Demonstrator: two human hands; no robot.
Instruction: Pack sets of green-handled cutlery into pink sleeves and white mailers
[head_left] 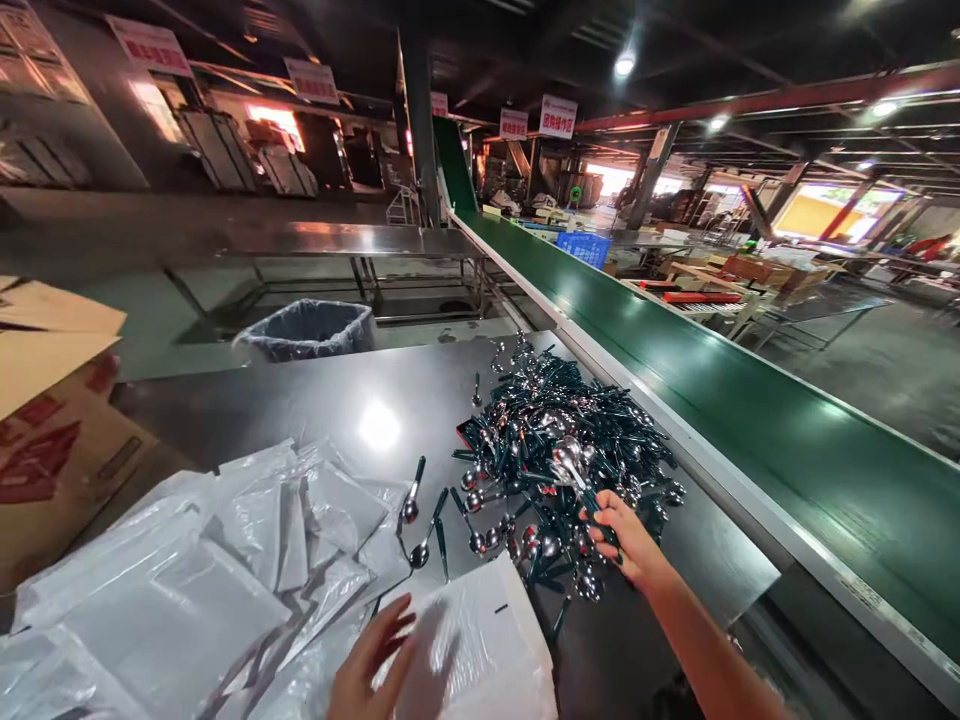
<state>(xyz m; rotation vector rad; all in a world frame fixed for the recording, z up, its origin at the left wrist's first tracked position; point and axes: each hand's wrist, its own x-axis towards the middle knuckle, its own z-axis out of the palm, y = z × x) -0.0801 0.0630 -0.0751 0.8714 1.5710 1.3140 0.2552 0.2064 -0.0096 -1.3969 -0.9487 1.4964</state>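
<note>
My right hand point(619, 535) is closed around the dark handles of several spoons point(576, 468), their silver bowls pointing away from me. It is over the near side of a large pile of dark-handled spoons point(555, 410) on the metal table. My left hand point(375, 660) has its fingers apart and holds nothing. It is at the left edge of a white plastic bag point(480, 640) lying flat at the table's front; whether it touches the bag I cannot tell. A few loose spoons point(420, 552) lie between the pile and the bags.
Many white plastic bags point(180, 590) are heaped on the left. Beside them stands an open cardboard box point(60, 430). A lined bin point(307, 330) is beyond the metal table point(300, 400). A green conveyor belt point(675, 340) runs along the right, with a blue crate point(583, 248) behind it.
</note>
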